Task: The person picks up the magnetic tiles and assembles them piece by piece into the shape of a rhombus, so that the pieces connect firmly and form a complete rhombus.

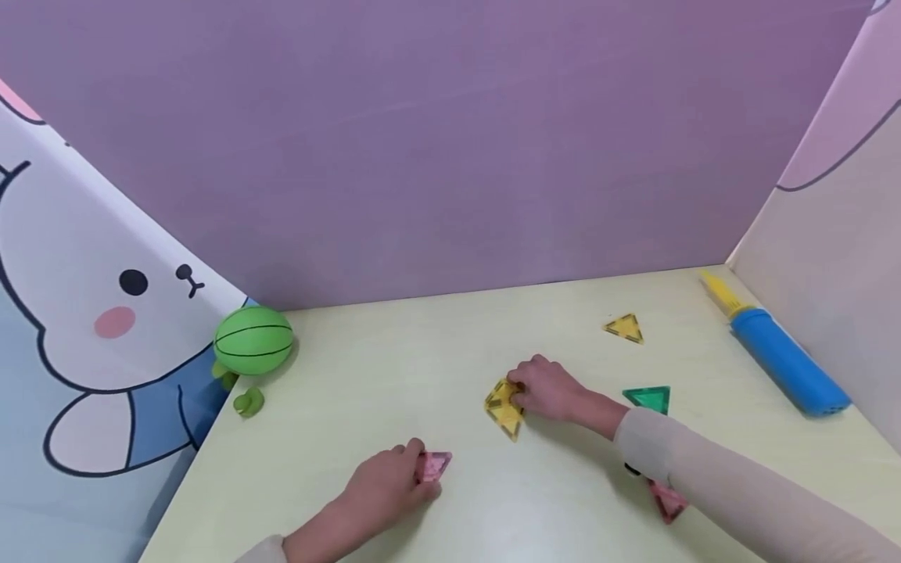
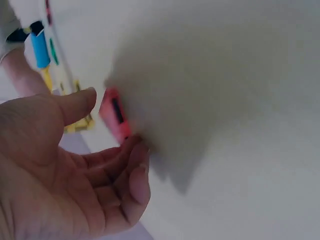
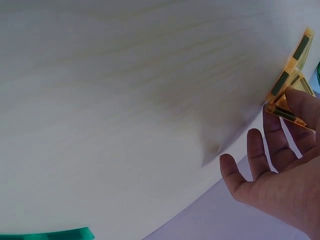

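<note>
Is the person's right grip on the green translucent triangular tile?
No, the right grip pinches a cluster of yellow translucent triangular tiles, while the green tile lies apart from it.

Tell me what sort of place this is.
Probably a play corner made for a child, though the room beyond is out of view. A cartoon animal decorates the side wall, a green striped ball sits by it, and yellow triangular tiles are being handled like toys.
</note>
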A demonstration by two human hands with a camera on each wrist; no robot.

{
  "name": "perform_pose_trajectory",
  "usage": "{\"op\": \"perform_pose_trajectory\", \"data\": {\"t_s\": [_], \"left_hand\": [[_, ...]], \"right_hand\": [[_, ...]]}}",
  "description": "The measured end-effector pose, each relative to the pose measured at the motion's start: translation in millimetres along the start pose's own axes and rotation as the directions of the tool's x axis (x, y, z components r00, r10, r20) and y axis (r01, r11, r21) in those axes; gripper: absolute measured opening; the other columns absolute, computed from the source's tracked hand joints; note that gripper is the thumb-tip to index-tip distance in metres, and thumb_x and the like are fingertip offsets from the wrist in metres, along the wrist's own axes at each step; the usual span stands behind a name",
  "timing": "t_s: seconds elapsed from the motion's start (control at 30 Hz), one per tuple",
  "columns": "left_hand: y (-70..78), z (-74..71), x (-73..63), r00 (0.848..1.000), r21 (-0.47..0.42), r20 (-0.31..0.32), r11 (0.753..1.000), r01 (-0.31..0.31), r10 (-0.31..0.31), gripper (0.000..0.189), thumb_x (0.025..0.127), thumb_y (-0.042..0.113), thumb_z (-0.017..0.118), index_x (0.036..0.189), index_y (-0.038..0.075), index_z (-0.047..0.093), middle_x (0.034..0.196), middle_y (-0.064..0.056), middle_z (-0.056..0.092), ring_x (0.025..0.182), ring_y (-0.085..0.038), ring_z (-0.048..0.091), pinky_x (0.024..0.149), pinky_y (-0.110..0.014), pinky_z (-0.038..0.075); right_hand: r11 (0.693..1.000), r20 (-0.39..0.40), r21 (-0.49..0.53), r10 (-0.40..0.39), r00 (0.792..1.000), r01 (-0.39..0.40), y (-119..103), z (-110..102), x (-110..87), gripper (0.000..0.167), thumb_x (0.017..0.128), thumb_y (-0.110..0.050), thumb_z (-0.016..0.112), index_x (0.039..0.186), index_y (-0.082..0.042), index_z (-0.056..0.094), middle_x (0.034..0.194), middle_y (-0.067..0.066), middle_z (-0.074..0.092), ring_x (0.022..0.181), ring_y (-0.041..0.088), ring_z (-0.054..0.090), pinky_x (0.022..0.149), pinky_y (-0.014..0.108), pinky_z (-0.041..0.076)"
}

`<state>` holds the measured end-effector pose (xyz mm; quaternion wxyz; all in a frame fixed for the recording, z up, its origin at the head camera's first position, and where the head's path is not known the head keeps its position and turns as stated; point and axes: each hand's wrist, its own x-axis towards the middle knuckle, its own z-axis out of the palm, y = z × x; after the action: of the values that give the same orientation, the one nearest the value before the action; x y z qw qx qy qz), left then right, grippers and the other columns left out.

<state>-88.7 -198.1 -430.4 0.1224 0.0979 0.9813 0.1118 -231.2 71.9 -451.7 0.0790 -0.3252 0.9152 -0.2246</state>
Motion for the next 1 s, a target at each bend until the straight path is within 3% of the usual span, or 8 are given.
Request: {"op": "perform_pose_trajectory", "data": {"t_s": [0.2,0.3,0.37,0.5,0.63,0.8,0.9,1.0], "left_hand": [[2.2,2.2,9.3,0.984,0.115,-0.042,0.979,-0.169,0.174,0.035,0.09,0.029,0.074,0.119,0.013,0.062,0.085,0.003,0.055,0.071,-0.009,0.046,0.058,-0.024,0.039],[2.7,-2.0,14.0,0.975,0.113,-0.029,0.97,-0.217,0.221,0.038,0.09,0.022,0.074,0.125,0.014,0.062,0.092,-0.001,0.06,0.075,-0.01,0.05,0.061,-0.024,0.043],[2.4,-3.7,17.2,0.977,0.089,-0.031,0.975,-0.206,0.209,0.044,0.089,0.018,0.074,0.13,0.011,0.06,0.097,-0.005,0.063,0.08,-0.013,0.055,0.066,-0.028,0.049],[1.6,-5.0,21.2,0.992,0.05,-0.048,0.992,-0.115,0.117,0.056,0.085,0.017,0.078,0.133,-0.001,0.055,0.107,-0.014,0.067,0.09,-0.023,0.064,0.078,-0.038,0.055],[1.0,-2.1,21.8,0.997,0.03,-0.045,0.997,-0.068,0.069,0.05,0.082,0.022,0.081,0.122,-0.002,0.06,0.099,-0.01,0.066,0.08,-0.016,0.058,0.07,-0.033,0.052],[1.4,2.0,23.1,0.995,0.004,-0.067,0.997,-0.08,0.08,0.04,0.084,0.022,0.079,0.115,0.003,0.062,0.089,-0.002,0.06,0.071,-0.01,0.048,0.06,-0.027,0.043],[0.2,-0.8,27.6,0.993,0.022,-0.055,0.994,-0.105,0.106,0.052,0.085,0.024,0.079,0.128,0.004,0.059,0.097,-0.006,0.063,0.076,-0.013,0.053,0.062,-0.029,0.047],[-2.7,-7.8,36.6,0.981,0.058,-0.012,0.979,-0.195,0.196,0.061,0.087,0.026,0.078,0.141,0.012,0.054,0.104,-0.007,0.063,0.082,-0.014,0.054,0.067,-0.029,0.048]], "right_hand": [[1.0,-0.012,0.009,-0.009,1.0,0.009,2,2,0.5,0.011,0.091,-0.015,0.071,0.082,-0.017,0.065,0.084,-0.005,0.061,0.086,0.02,0.051,0.069,0.034,0.04],[1.0,-0.011,0.007,-0.009,1.0,0.009,1,3,1.0,0.01,0.091,-0.016,0.071,0.083,-0.017,0.066,0.083,-0.005,0.061,0.084,0.019,0.05,0.068,0.033,0.04],[1.0,-0.008,0.002,-0.002,1.0,0.002,1,4,1.2,0.008,0.092,-0.016,0.071,0.085,-0.017,0.067,0.084,-0.005,0.061,0.085,0.019,0.05,0.068,0.034,0.04],[1.0,-0.01,-0.005,0.0,1.0,-0.001,0,3,0.9,0.008,0.092,-0.017,0.07,0.085,-0.017,0.067,0.084,-0.004,0.061,0.086,0.02,0.051,0.067,0.034,0.04],[1.0,-0.011,-0.014,0.009,1.0,-0.009,0,2,-0.1,0.008,0.092,-0.018,0.071,0.085,-0.018,0.067,0.084,-0.004,0.061,0.087,0.02,0.051,0.067,0.034,0.04],[1.0,-0.01,-0.016,0.021,1.0,-0.021,1,2,-1.0,0.007,0.092,-0.019,0.071,0.086,-0.018,0.068,0.084,-0.005,0.061,0.086,0.02,0.05,0.067,0.034,0.04],[1.0,-0.006,-0.02,0.018,1.0,-0.018,1,2,-0.6,0.006,0.092,-0.019,0.071,0.087,-0.017,0.069,0.085,-0.004,0.061,0.085,0.019,0.05,0.067,0.034,0.04],[0.999,-0.004,-0.029,0.024,1.0,-0.024,1,1,-0.7,0.005,0.092,-0.02,0.071,0.09,-0.016,0.069,0.085,-0.004,0.061,0.086,0.02,0.051,0.067,0.034,0.041]]}}
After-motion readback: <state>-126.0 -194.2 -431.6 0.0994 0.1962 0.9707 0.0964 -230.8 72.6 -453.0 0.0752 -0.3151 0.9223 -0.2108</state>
